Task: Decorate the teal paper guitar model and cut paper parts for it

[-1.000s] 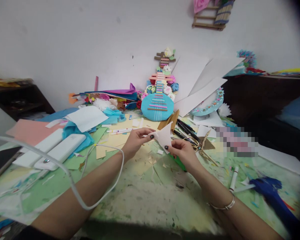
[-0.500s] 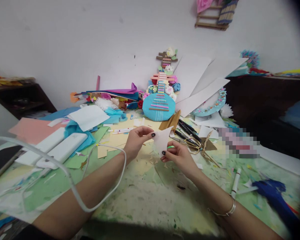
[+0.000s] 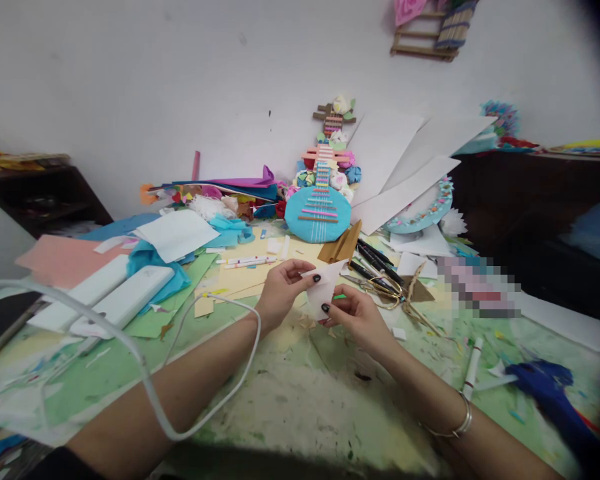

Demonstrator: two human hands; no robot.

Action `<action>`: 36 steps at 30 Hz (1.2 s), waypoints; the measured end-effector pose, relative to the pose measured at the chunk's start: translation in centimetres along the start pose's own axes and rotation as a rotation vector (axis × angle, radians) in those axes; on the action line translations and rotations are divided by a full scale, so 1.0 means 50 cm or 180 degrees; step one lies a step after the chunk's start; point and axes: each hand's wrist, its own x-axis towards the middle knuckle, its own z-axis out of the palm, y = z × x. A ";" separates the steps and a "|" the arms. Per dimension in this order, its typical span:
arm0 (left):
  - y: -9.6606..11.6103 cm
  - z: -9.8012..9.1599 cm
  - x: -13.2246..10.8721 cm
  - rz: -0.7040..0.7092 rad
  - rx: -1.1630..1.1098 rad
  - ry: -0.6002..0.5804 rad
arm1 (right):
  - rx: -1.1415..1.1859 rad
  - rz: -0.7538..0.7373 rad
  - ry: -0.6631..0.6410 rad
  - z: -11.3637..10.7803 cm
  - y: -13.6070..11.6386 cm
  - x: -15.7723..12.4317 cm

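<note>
A small piece of white paper (image 3: pixel 324 291) is held up between both hands over the middle of the table. My left hand (image 3: pixel 285 291) pinches its upper left side, thumb in front and fingers behind. At the lower right edge, my right hand (image 3: pixel 360 319) grips the same paper between thumb and fingers. The paper comes to a point at its upper right. Beyond the hands stands a blue round-bodied paper lute (image 3: pixel 318 215) with coloured strips and strings. Gold-handled scissors (image 3: pixel 387 293) lie just right of the paper, beside several black pens (image 3: pixel 377 260).
A white cable (image 3: pixel 145 377) loops across my left forearm. White power strips (image 3: pixel 125 300) and coloured paper sheets (image 3: pixel 70 260) lie at the left. On the right are a blue glue gun (image 3: pixel 545 387) and a white marker (image 3: pixel 473 367). Large white sheets (image 3: pixel 385 160) lean on the wall.
My left hand has shifted a little right and down along the paper, its thumb now further over it. The right hand has barely moved. The cable loop has shifted slightly with the left arm.
</note>
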 end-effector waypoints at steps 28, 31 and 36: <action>0.021 0.005 -0.016 -0.0112 0.0162 -0.0574 | 0.0057 -0.0331 0.0357 -0.033 -0.003 0.010; 0.025 0.008 -0.020 -0.0087 0.0267 -0.0451 | -0.0025 -0.0184 0.0288 -0.026 -0.009 0.006; 0.026 0.003 -0.021 0.0331 0.0734 -0.0600 | -0.0392 -0.0229 0.0141 -0.020 -0.019 0.003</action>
